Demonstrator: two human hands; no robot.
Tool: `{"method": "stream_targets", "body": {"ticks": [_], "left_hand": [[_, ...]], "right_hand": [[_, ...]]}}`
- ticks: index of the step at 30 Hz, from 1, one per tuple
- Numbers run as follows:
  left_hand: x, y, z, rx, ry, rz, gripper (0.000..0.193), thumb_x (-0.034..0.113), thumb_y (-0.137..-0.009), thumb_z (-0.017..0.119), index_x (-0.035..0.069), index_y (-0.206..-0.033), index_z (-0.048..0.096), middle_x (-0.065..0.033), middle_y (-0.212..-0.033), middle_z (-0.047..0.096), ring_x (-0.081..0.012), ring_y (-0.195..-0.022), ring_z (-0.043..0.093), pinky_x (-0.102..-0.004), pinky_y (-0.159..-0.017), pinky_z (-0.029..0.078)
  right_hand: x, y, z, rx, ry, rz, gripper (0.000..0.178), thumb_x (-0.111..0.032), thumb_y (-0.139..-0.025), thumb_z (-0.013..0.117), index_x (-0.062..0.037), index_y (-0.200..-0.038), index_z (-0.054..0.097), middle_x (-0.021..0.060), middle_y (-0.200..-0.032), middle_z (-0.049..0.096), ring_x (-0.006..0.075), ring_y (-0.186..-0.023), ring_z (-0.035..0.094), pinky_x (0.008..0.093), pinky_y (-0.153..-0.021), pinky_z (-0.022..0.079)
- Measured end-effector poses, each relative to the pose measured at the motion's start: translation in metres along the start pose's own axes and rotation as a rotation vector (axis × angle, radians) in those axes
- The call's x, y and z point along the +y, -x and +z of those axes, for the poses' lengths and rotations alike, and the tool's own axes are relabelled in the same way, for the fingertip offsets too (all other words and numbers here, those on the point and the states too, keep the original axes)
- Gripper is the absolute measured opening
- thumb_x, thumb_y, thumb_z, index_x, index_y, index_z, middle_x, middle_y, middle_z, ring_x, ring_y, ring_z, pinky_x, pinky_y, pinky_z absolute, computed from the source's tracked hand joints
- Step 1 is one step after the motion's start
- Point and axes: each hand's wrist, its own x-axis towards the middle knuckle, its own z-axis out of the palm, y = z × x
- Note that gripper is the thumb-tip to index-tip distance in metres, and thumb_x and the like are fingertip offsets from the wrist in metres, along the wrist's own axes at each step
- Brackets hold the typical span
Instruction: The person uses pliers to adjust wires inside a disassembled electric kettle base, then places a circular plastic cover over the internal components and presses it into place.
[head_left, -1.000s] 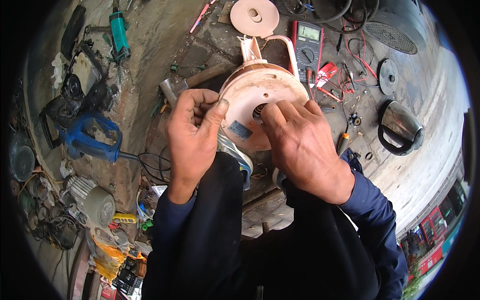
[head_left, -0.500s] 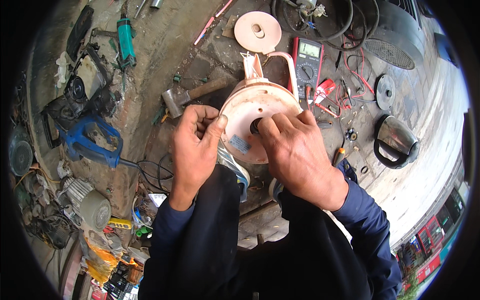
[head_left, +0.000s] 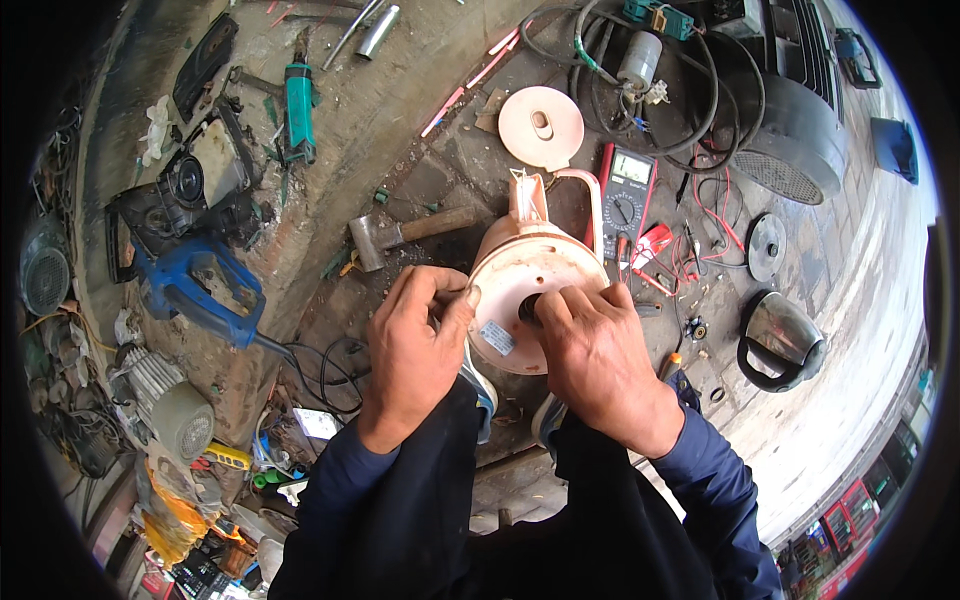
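Note:
A pale pink plastic electric kettle [head_left: 515, 275] lies tipped between my knees, its round underside facing me. Its handle [head_left: 597, 215] is on the far right side. My left hand [head_left: 415, 345] grips the left rim, thumb on the edge and fingers curled behind. At the middle of the base is a dark round fitting [head_left: 528, 308]. My right hand [head_left: 605, 365] has its fingers closed at this fitting; the fingertips and anything in them are hidden. A small pale label [head_left: 497, 337] sits on the lower left of the base.
Beyond the kettle lie a pink lid [head_left: 522, 148], a hammer [head_left: 430, 226] and a red-edged multimeter [head_left: 627, 195] with leads. A steel kettle [head_left: 785, 340] stands right. Leftward are a blue power tool [head_left: 205, 290], a green tool [head_left: 300, 110] and a grey motor [head_left: 165, 400].
The whole scene sits lower in the picture, as the view has shifted. Both hands keep their places on the kettle, with the right fingers still at the central fitting.

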Motion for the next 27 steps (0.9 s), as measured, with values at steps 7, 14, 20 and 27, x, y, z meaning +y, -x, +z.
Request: {"method": "stream_targets", "body": {"ticks": [7,14,20,27], "left_hand": [[-0.002,0.0,0.0,-0.003,-0.033,0.042,0.01,0.001,-0.101,0.078,-0.003,-0.106,0.071,-0.0075,-0.093,0.071,-0.0105,-0.075,0.068,-0.0276,-0.066,0.053],[-0.001,0.002,0.005,0.052,-0.064,0.103,0.009,0.0,-0.1,0.078,-0.002,-0.105,0.071,-0.0084,-0.091,0.069,-0.0121,-0.074,0.068,-0.029,-0.063,0.053],[-0.01,0.003,0.007,0.053,-0.042,0.159,0.008,-0.001,-0.101,0.076,-0.003,-0.106,0.07,-0.0087,-0.093,0.069,-0.0134,-0.075,0.069,-0.029,-0.067,0.054],[-0.016,0.008,0.01,0.054,0.034,0.12,0.012,0.004,-0.104,0.076,-0.002,-0.112,0.069,-0.0063,-0.092,0.069,-0.0105,-0.077,0.067,-0.0273,-0.068,0.054]], "right_hand": [[0.001,0.001,0.004,-0.009,-0.008,0.01,0.029,-0.01,-0.083,0.078,-0.0082,-0.109,0.065,0.0099,-0.09,0.066,0.03,-0.085,0.071,0.044,-0.087,0.046],[0.002,0.0,0.005,-0.002,-0.022,0.029,0.025,-0.011,-0.085,0.076,-0.0087,-0.106,0.065,0.0098,-0.088,0.066,0.0296,-0.084,0.071,0.0443,-0.087,0.046],[0.005,-0.002,0.003,0.019,-0.016,0.018,0.016,-0.017,-0.092,0.075,-0.009,-0.103,0.066,0.0085,-0.087,0.066,0.0297,-0.083,0.071,0.044,-0.086,0.046],[0.0,0.008,0.0,0.021,-0.031,0.069,0.019,-0.014,-0.091,0.081,-0.0083,-0.101,0.066,0.0081,-0.087,0.066,0.0326,-0.081,0.067,0.0431,-0.081,0.047]]}}
